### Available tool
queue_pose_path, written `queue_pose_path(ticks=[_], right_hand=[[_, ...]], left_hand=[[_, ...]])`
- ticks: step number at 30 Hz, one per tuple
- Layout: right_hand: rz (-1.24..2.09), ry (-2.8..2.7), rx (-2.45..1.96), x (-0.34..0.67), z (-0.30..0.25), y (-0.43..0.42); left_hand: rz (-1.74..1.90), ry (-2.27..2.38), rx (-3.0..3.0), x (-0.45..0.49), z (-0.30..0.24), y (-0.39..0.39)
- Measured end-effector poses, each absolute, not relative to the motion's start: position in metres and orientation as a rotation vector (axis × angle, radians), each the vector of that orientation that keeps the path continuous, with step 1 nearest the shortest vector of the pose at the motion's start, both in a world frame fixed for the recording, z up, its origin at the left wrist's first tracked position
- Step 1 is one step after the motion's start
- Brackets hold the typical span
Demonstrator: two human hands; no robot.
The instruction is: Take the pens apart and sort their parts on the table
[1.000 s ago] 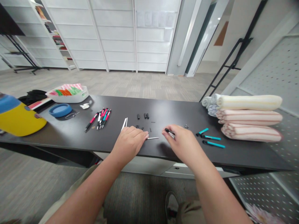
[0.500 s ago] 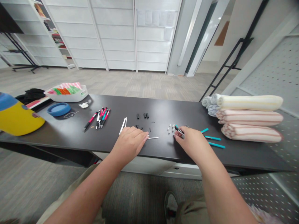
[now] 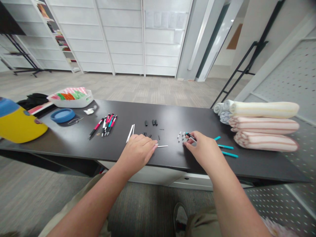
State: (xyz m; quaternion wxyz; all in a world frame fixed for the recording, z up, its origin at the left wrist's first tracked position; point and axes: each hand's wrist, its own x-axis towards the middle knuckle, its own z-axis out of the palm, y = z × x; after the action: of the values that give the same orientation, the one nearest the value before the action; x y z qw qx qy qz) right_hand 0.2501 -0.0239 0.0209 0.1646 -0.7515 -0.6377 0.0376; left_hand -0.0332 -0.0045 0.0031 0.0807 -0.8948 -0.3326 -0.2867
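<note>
My left hand [image 3: 139,149] is closed low over the dark tabletop, with a thin white pen refill [image 3: 163,146] sticking out past its thumb and fingertips. My right hand [image 3: 203,146] pinches a small black-and-silver pen part [image 3: 191,136] between thumb and fingers; the palm hides the rest of it. Small clear and white pen pieces [image 3: 180,135] lie just left of my right fingertips. Turquoise pen barrels [image 3: 225,146] rest beside that hand. More white refills [image 3: 130,133] lie behind my left hand, and black grip sleeves [image 3: 154,122] stand farther back.
Several red, black and turquoise pens [image 3: 108,124] are bunched at left. Beyond them are a blue round dish [image 3: 62,115], a white basket [image 3: 79,102] of colourful cloth and a yellow cap-like object [image 3: 22,126]. Rolled towels [image 3: 265,124] are stacked on the right end of the table [image 3: 128,108].
My right fingers have shifted slightly around the pen part. My left hand and the refill stay almost still.
</note>
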Motion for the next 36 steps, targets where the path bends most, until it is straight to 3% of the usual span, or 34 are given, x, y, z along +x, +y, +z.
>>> queue_pose_path(ticks=[11, 18, 36], right_hand=[[0.143, -2.023, -2.026, 0.234, 0.037, -0.035], [0.18, -2.251, -2.178, 0.203, 0.034, -0.039], [0.172, -2.294, -2.224, 0.197, 0.034, -0.046]], left_hand=[[-0.838, -1.001, -2.686, -0.033, 0.003, -0.005], [-0.823, -1.003, -2.694, -0.033, 0.003, -0.005], [-0.836, -0.983, -2.682, -0.034, 0.003, -0.005]])
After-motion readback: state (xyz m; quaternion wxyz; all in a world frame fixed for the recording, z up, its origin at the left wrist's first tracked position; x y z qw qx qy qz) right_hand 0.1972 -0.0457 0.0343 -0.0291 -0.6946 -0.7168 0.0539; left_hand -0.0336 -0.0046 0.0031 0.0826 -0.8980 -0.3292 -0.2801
